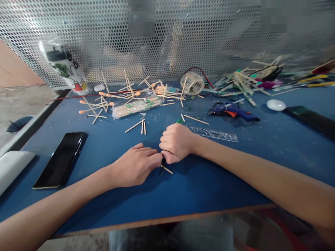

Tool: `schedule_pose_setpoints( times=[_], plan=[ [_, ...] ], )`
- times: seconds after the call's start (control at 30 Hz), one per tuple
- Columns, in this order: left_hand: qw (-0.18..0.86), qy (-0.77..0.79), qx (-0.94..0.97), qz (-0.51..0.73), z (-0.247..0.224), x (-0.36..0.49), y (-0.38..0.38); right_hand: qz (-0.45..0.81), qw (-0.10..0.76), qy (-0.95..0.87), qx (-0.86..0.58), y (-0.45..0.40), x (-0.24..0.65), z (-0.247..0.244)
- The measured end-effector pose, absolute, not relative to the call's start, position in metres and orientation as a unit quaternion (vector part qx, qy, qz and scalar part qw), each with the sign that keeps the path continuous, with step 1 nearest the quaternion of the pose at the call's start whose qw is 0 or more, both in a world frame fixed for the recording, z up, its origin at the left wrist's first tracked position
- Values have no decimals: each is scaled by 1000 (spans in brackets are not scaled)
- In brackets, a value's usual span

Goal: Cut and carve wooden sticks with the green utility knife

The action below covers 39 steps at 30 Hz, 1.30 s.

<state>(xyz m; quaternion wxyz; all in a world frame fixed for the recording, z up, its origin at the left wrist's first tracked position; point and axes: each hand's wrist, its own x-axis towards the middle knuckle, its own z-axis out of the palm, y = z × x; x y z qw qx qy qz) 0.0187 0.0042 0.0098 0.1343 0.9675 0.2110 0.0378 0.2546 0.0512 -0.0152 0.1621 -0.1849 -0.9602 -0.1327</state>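
Observation:
Both of my hands meet near the middle of the blue table (199,188). My left hand (136,164) is closed, palm down, pinching a thin wooden stick (167,169) whose pale end pokes out to the right. My right hand (176,143) makes a fist around a slim cutter knife (163,161), its dark narrow end pointing down across the stick. A bit of green shows above that fist. Most of the knife and of the stick is hidden by my fingers. Beyond my hands lie short cut sticks (142,127) and a clear ruler (213,133).
A phone (61,160) lies at left. Farther back are a packet of sticks (137,107), orange-tipped stick pieces (104,103), a clear jar (192,83) and a blue glue gun (235,112). A bottle (68,69) stands by the perforated metal panel (104,38).

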Motion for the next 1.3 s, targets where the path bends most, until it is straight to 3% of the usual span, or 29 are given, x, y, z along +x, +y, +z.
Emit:
schedule_pose_setpoints(
  times=[1.3],
  plan=[
    [132,206,969,36,12,18,3,-115,123,-954,-248,49,252,-10]
  ],
)
